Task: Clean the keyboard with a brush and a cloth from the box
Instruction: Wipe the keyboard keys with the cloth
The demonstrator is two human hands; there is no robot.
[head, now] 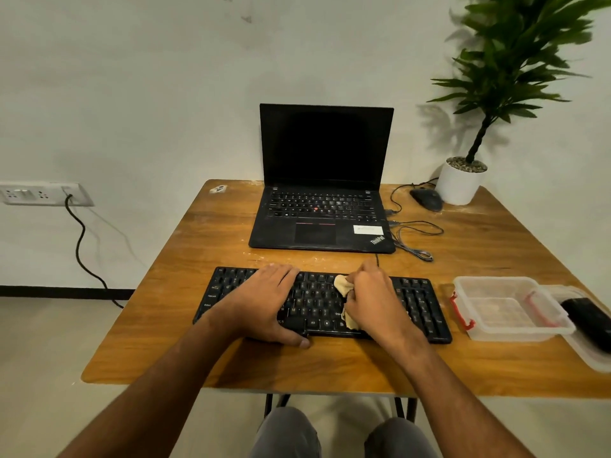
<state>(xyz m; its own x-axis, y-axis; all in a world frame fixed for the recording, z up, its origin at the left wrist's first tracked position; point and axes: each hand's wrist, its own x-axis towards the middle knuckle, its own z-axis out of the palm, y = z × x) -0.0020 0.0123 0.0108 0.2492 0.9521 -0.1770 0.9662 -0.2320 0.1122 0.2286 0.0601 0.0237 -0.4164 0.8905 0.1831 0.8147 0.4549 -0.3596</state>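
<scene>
keyboard being wiped with cloth, steadied from the left.

the left hand is laid flat over the left-centre keys, fingers straight, thumb hooked on the near edge; nothing is gripped. just right of it the right hand is curled round the bunched cloth, which is pressed on the middle keys. the keyboard's long axis runs left to right under both hands; unwiped keys are judged to lie either side of the grip, the right block nearer the cloth hand. right of the grip, well apart, the open box sits beside its lid, a dark object on it, possibly the brush. beyond the grip the laptop is clear of the sweep.
</scene>
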